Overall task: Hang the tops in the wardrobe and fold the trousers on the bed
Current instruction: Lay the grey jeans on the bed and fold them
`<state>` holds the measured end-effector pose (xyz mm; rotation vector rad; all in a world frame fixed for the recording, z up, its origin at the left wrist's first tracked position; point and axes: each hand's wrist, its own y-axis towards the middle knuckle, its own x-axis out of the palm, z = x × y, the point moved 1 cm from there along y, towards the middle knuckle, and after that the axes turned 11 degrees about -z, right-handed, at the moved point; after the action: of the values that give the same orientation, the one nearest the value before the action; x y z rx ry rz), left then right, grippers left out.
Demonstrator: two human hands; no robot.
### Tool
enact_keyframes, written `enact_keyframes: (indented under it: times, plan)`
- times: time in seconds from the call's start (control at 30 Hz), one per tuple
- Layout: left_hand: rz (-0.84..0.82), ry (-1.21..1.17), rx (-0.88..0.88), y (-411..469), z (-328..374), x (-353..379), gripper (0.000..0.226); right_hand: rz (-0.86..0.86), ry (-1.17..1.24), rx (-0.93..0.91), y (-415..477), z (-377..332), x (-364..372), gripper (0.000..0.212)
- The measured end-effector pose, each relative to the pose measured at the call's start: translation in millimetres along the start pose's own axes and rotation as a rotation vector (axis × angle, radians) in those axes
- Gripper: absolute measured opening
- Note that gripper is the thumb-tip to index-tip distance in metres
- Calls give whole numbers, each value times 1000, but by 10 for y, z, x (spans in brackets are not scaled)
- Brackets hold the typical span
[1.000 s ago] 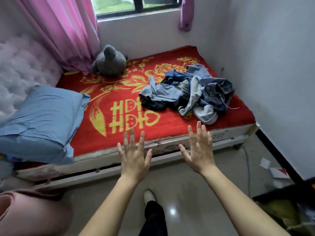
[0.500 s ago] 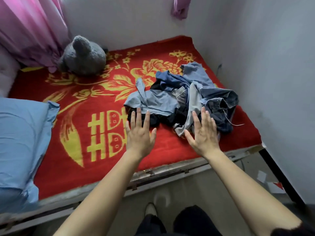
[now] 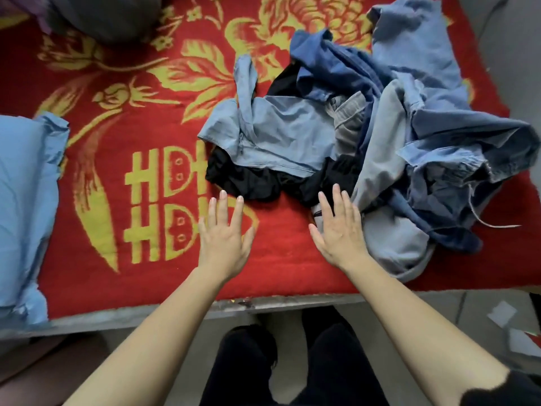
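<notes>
Head view: a rumpled pile of clothes [image 3: 366,136], with pale-blue cotton, darker denim, a grey piece and a black one, lies on the right of the bed's woolly red blanket [image 3: 292,253], which is woven with yellow flowers and blocky yellow characters. The left hand [image 3: 224,232] is flat, fingers straight and spread, holding nothing, just short of the pile. The right hand [image 3: 339,230] is the same, fingertips at the pile's near edge. A smooth blue pillow [image 3: 23,200] lies at the left.

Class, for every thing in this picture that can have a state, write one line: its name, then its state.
Clothes pile: crumpled, tangled, nothing folded.
Light blue garment: creased, lying over black garment.
Left hand: open, fingers spread, holding nothing.
Right hand: open, fingers at the pile's near edge.
Pillow: lying flat, rumpled.
</notes>
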<state>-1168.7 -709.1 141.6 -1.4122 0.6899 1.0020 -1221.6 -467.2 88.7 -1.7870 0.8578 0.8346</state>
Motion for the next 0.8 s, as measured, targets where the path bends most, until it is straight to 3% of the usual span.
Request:
enact_keyframes:
  times: [0.23,0.4,0.47,0.57,0.67,0.73,0.8]
  plan:
    - [-2,-33,28,1144,17,572,67,-28,45,-72,841,91,452,65]
    - [67,79,130,2123,-129,831,60,219,63,-206,1517,57,537,53]
    - [24,64,27,2422,-302,930,57,226,66,-131,1857,33,463,59]
    - [-43,-45,-78,2625,-530,1149,55,41,-11,121,2343,126,448,77]
    - [-10,-26,-1,2669,-643,1247,54,-43,-116,239,2602,186,489,55]
    - [-16,3,36,2714,-707,1238,54,76,-143,233,2670,96,416,37]
    - [-27,17,38,2736,-724,1202,54,185,-165,209,2674,-26,304,34]
